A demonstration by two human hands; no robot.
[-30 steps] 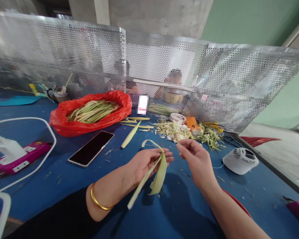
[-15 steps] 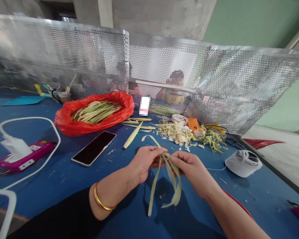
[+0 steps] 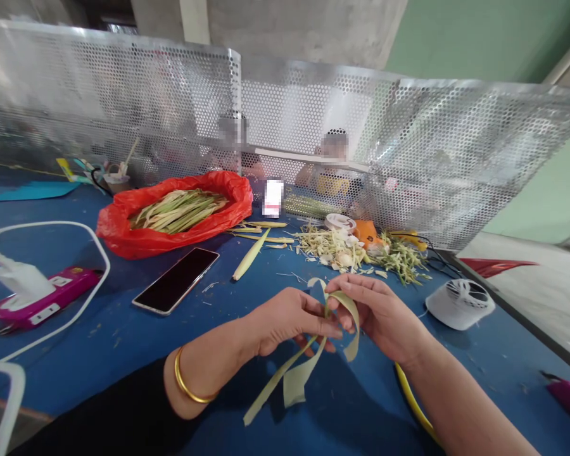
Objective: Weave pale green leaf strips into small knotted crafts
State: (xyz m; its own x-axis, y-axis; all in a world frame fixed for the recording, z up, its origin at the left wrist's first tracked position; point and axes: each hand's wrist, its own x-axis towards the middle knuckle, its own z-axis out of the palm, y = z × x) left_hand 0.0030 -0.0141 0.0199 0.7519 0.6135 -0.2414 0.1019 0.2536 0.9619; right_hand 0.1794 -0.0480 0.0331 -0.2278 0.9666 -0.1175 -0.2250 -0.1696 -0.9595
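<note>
Between my hands, above the blue table (image 3: 209,354), are several pale green leaf strips (image 3: 297,383), crossing where my fingers meet. My left hand (image 3: 289,320), with a gold bangle at the wrist, pinches the strips near the crossing; two ends hang down below it. My right hand (image 3: 375,310) has its fingers closed on another strip, which curls over the fingers and droops on the right. A pale strip also loops up behind the fingertips. A single folded leaf (image 3: 251,256) lies on the table ahead of my left hand.
A red plastic bag (image 3: 118,228) of leaves stands back left, near a phone (image 3: 175,282) and a purple power strip (image 3: 42,304). Scraps (image 3: 330,244) lie before the perforated metal screen (image 3: 289,107). A white thread cone (image 3: 460,307) stands right. People sit behind the screen.
My right hand has lifted and turned, bending one strip up over its fingers. My left hand has shifted a little right, and the hanging ends now slant to the lower left.
</note>
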